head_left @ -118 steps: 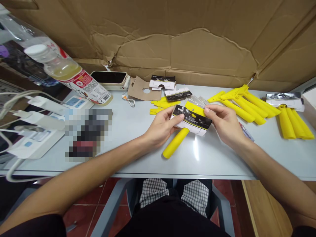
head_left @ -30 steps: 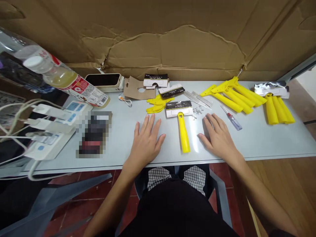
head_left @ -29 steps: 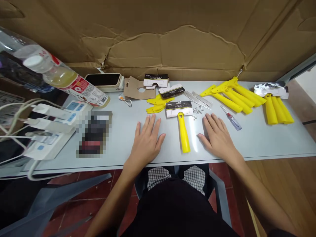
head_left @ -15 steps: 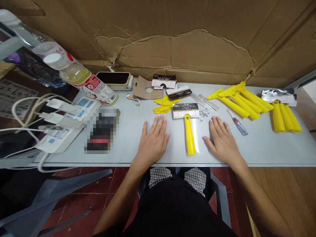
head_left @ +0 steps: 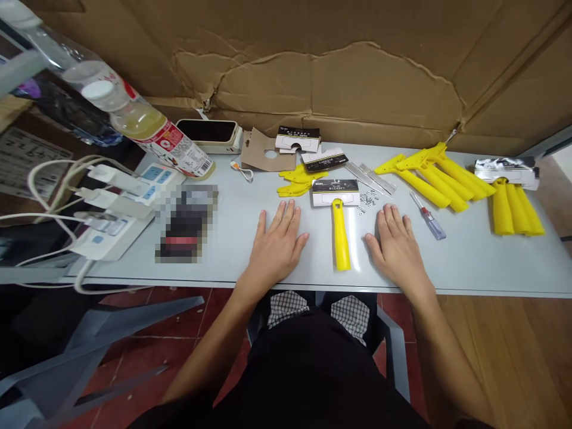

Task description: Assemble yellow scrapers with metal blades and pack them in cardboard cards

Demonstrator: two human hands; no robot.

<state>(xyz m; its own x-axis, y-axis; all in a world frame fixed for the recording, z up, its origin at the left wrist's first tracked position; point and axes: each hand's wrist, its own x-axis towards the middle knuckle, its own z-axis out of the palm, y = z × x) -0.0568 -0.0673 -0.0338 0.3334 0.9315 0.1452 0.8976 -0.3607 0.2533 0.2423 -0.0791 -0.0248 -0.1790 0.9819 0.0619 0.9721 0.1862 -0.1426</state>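
Observation:
My left hand (head_left: 277,243) lies flat on the grey table (head_left: 232,238), fingers stretched out, holding nothing. My right hand (head_left: 395,245) rests flat in the same way, its thumb apart from the fingers. Between them, touching neither, is a yellow plastic handle (head_left: 341,241), its top end at a black-and-white card sleeve (head_left: 335,193). Small screws or nuts (head_left: 368,201) are scattered beyond my right fingertips. Right of that hand lies a screwdriver (head_left: 429,217) with a clear handle. Flat yellow pieces (head_left: 298,180) sit beyond my left fingertips.
Several yellow handles with heads (head_left: 440,173) and a carded bundle of yellow handles (head_left: 513,208) lie at the right. Thin blades (head_left: 373,177) lie at the back. On the left are a power strip (head_left: 129,208), a drink bottle (head_left: 165,140) and a blurred phone-like object (head_left: 187,223). Cardboard (head_left: 335,71) stands behind.
The view has tilted slightly, so the table appears a little higher in the picture. Both hands stay flat in nearly the same spots, and nothing on the table has been moved.

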